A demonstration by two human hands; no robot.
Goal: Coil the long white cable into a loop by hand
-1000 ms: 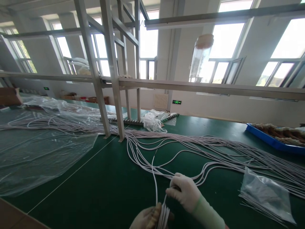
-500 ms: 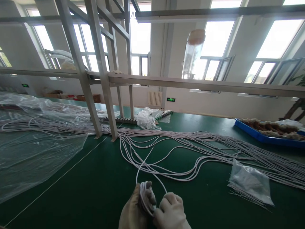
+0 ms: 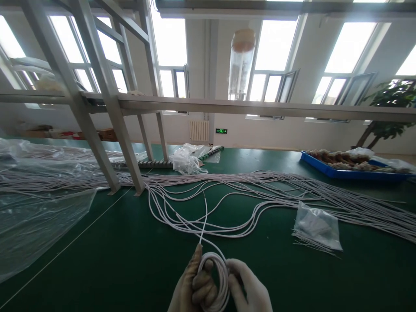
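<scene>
At the far left a clear plastic sheet (image 3: 35, 216) lies crumpled over the green table (image 3: 130, 268), with pale cords running under it. Just right of it stand the slanted legs of a grey metal frame (image 3: 97, 130), whose crossbar spans the whole width of the room in front of the windows. From the foot of those legs a long spread of white cables (image 3: 260, 190) fans across the table toward the right edge.

Near the bottom middle, the person's left hand (image 3: 191, 288), in a tan glove, has its fingers curled closed through a small coil of white cable (image 3: 216, 277), gripping it with the forefinger raised along the strand. The coil sits upright between both hands, close to the body and above the table. 1 loose strand rises from the coil and runs away to join the loops on the table. Touching the coil's right side, the right hand (image 3: 250, 290), in a white glove, closes its fingers around the loops.

Behind them, at the back of the table, sits a crumpled white plastic bag (image 3: 185, 160). Farther right, a small clear bag (image 3: 316, 225) lies on top of thin white strands, well apart from the hands. At the far right rear a blue tray (image 3: 328, 171) holds brownish bundles, and a potted plant (image 3: 390, 112) stands beyond it.
</scene>
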